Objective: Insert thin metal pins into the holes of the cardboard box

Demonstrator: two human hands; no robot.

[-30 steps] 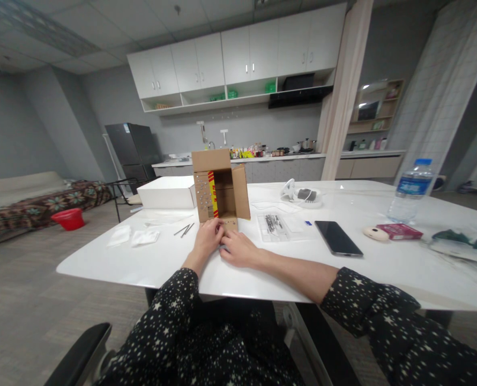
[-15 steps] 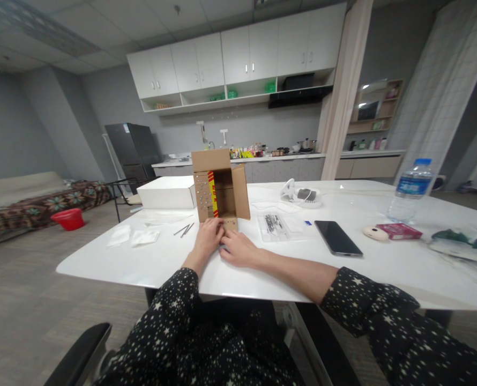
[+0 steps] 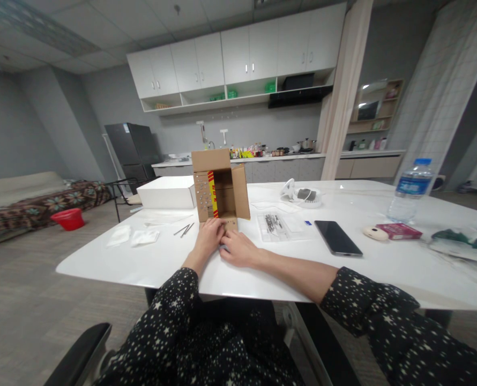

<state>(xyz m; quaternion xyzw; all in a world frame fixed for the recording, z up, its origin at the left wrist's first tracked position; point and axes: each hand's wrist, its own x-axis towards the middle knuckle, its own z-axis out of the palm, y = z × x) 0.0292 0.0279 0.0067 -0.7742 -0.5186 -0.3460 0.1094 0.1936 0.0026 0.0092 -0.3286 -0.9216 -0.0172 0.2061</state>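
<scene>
An open brown cardboard box point(image 3: 221, 188) lies on its side on the white table point(image 3: 287, 257), its mouth facing me and its flaps spread. My left hand point(image 3: 207, 239) and my right hand point(image 3: 238, 248) rest together on the table just in front of the box's lower flap point(image 3: 230, 222), fingers curled and touching at that flap. What the fingertips hold is hidden. A clear plastic bag of small dark screws point(image 3: 274, 224) lies just right of the box. Two thin metal pins point(image 3: 184, 230) lie left of my hands.
A white flat box point(image 3: 166, 193) stands behind the cardboard box. A black phone point(image 3: 337, 238), a water bottle point(image 3: 410, 191), a red packet point(image 3: 399, 231), white cloths point(image 3: 134, 236) and a white device with cable point(image 3: 303, 195) are on the table. A chair arm point(image 3: 77, 354) is near left.
</scene>
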